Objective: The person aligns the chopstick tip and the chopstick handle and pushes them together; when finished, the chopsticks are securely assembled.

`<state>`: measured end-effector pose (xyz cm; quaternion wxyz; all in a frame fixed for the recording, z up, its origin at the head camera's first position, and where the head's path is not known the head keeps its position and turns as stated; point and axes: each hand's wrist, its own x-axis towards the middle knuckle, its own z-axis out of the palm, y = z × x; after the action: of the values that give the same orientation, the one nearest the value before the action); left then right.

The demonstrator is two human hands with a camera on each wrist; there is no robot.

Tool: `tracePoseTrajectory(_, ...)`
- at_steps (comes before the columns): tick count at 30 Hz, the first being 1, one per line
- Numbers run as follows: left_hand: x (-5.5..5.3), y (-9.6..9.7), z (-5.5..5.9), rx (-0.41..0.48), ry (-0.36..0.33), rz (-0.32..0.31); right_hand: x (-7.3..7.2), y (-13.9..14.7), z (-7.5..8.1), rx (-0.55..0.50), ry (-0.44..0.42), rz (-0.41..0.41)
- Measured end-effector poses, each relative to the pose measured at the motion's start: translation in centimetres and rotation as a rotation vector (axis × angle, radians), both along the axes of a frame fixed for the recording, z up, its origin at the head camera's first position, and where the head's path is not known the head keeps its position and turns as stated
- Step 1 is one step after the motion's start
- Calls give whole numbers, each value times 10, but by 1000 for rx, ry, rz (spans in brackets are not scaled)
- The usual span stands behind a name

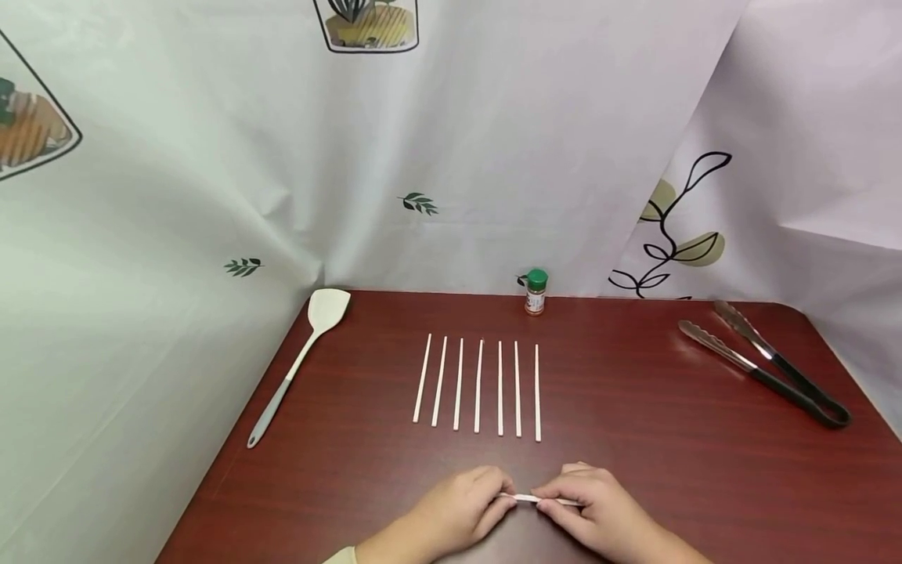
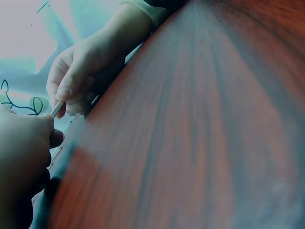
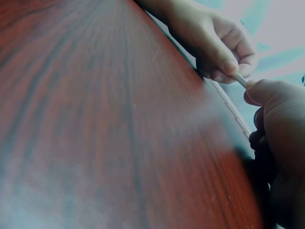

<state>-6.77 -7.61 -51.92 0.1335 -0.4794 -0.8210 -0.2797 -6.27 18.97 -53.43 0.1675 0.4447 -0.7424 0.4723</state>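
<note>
Both hands meet over the near part of the table around one thin white stick point(image 1: 526, 497), which lies roughly crosswise. My left hand point(image 1: 465, 505) pinches its left end between thumb and fingers. From the other side, my right hand point(image 1: 599, 505) pinches it, and a bit of the stick shows past the right fingers. A short piece of the stick point(image 2: 57, 109) shows between the two thumbs in the left wrist view, and likewise the stick point(image 3: 240, 80) in the right wrist view. Beyond the hands, several matching white sticks point(image 1: 500, 388) lie side by side in a row.
A white spatula point(image 1: 296, 360) with a grey handle lies along the table's left side. Near the back edge stands a small jar point(image 1: 535, 294) with a green lid. Metal tongs point(image 1: 768, 372) with black handles lie spread at the right. A patterned white sheet point(image 1: 493, 141) hangs behind.
</note>
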Motion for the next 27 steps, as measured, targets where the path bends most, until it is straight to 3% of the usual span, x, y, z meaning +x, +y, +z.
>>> tracePoseTrajectory(9,1,3,-1,20,-1,-5,0,-1,-1,-25,-9,-3)
tracePoseTrajectory(18,-2,7,-1,54,11,0,-2,-5,13,-159,96,-13)
tracePoseTrajectory(23,-5,6,-2,89,46,12,-3,2,8,-178,-11,-53)
tracePoseTrajectory(27,-7,6,0,67,78,-23,-2,10,7,-242,-283,-105)
